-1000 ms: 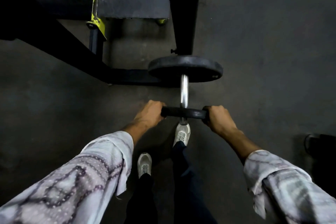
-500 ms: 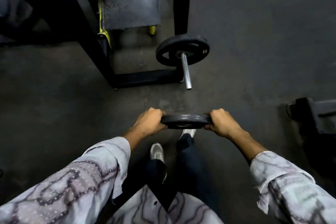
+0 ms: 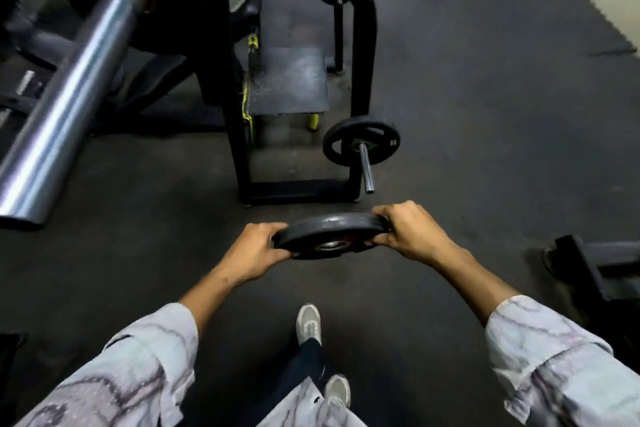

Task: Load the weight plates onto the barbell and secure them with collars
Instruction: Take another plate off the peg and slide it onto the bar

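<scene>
- Over a dark gym floor point(image 3: 467, 149), I see both hands carrying a plate point(image 3: 329, 234) held nearly flat, in the air above the mat and short of the peg.
- My left hand point(image 3: 258, 248) grips the plate's left edge, thumb on top, fingers curled under and hidden; my right hand point(image 3: 408, 230) grips the right edge the same way, its fingertips lost beneath the rim.
- The plate's underside and hub are mostly out of sight; only a glint of metal shows at its centre hole.
- Ahead, a second plate point(image 3: 362, 142) sits upright on a short steel peg point(image 3: 365, 168) fixed to a black frame point(image 3: 363, 45); the peg's free end points toward me, well apart from the carried plate.
- At upper left a thick steel sleeve point(image 3: 69, 90) runs blurred and cut off by the frame edge; I cannot tell what it joins.
- Behind the frame, a worn footplate point(image 3: 287, 83) lies partly screened by uprights.
- Open floor spreads to the right as far as a dark stand point(image 3: 588, 267), cut off at the edge.
- Below, patterned sleeves point(image 3: 138, 367) and two pale shoes point(image 3: 308, 322) show, one shoe half covered by cloth.
</scene>
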